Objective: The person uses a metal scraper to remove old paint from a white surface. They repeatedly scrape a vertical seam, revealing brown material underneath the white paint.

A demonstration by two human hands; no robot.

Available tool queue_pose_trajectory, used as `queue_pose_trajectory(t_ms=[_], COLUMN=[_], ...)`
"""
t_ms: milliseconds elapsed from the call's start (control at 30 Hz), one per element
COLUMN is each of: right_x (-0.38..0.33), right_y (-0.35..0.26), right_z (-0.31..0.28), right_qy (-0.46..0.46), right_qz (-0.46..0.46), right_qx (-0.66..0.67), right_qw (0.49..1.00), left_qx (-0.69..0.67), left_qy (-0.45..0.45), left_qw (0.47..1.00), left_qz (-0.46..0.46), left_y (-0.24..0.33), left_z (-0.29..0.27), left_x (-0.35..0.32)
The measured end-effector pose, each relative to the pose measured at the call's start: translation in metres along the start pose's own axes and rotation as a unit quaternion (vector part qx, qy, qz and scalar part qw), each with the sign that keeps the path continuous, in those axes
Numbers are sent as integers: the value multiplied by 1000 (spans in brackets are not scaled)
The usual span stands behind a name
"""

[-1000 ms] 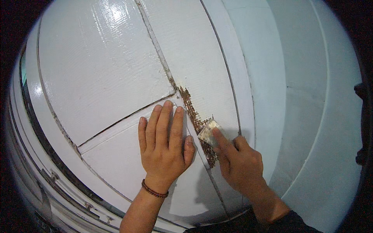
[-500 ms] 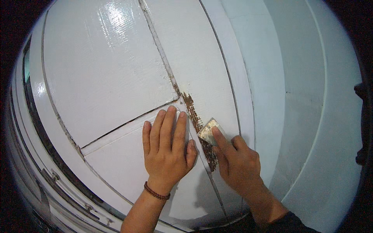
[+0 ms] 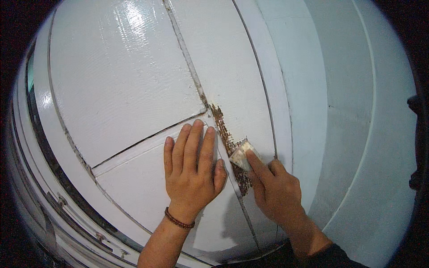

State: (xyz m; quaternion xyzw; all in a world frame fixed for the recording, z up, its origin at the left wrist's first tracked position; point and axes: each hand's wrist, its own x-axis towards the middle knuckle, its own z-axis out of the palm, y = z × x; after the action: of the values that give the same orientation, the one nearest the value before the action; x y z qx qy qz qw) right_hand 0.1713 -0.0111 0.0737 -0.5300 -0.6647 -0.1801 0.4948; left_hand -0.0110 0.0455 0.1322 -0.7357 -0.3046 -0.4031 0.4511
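My left hand (image 3: 192, 172) lies flat on the white painted panel (image 3: 129, 178), fingers spread and pointing up, thumb beside the frame seam. A beaded bracelet (image 3: 178, 219) circles that wrist. In my right hand (image 3: 277, 187) is a flat scraper (image 3: 243, 154), smeared pale, with the index finger stretched along it. Its edge rests at the rough brown strip (image 3: 221, 123), where the white paint is broken away in a ragged band. The scraper's grip is hidden inside my fingers.
A larger glossy white panel (image 3: 111, 80) is above, bordered by a dark gap (image 3: 143, 140) and a chipped seam (image 3: 185, 53). To the right stands a pale bluish wall (image 3: 348, 89). Metal bars with small fittings (image 3: 100, 236) curve along the lower left.
My right hand and the scraper have shifted slightly right and down. A little more brown shows just above the scraper's edge. My left hand stays nearly in place.
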Motion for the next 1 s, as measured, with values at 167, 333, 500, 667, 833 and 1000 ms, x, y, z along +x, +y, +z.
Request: queue_pose_trajectory(t_ms=[167, 333, 500, 667, 833, 1000], right_x=[-4, -4, -3, 1, 5, -2], right_y=[0, 2, 4, 3, 3, 2], right_z=[-1, 7, 6, 5, 2, -1], right_qy=[-7, 7, 4, 7, 9, -10], right_qz=[-3, -1, -4, -5, -4, 0], right_qx=[-11, -9, 11, 2, 7, 6], right_qw=[1000, 1000, 1000, 1000, 1000, 1000], left_qx=[7, 19, 15, 25, 8, 28], left_qy=[-2, -6, -10, -12, -3, -5], left_qw=[1000, 1000, 1000, 1000, 1000, 1000], left_qz=[-7, -10, -7, -14, 1, -9], left_y=[1, 1, 2, 3, 1, 3], left_z=[0, 0, -1, -2, -1, -1], left_x=[0, 0, 0, 0, 1, -1])
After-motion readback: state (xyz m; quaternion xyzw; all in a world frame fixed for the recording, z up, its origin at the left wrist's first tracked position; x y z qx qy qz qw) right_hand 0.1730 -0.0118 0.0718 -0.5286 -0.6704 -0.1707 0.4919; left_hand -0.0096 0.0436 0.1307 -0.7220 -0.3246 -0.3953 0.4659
